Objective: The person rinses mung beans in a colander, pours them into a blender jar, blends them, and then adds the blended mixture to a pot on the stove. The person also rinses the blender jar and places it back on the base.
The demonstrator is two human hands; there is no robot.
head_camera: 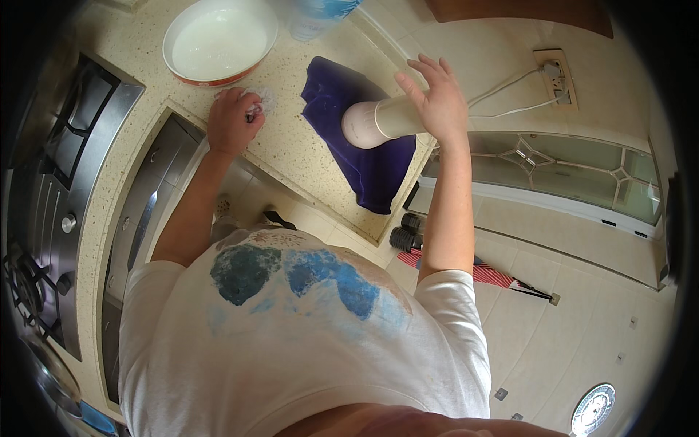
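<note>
On the speckled countertop (289, 158), my left hand (232, 120) is closed on a crumpled white, wet-looking wad (263, 101), perhaps tissue or plastic film. Just beyond it stands a large white bowl (221, 43) with a red outer side and whitish contents. A dark blue cloth (360, 164) lies spread on the counter. Over the cloth is a pale appliance with a rounded pinkish-white end (363, 124) and a translucent cylindrical part (397, 116). My right hand (441, 101) is at the cylinder's far end, fingers spread; whether the palm touches it I cannot tell.
A gas hob (82, 180) is at the left. A blue and clear plastic package (317, 19) stands behind the cloth. White cords run to a wall socket (556, 79) at the right. Below it are a glass-panelled door (557, 164) and a hanging red-striped folded umbrella (491, 274).
</note>
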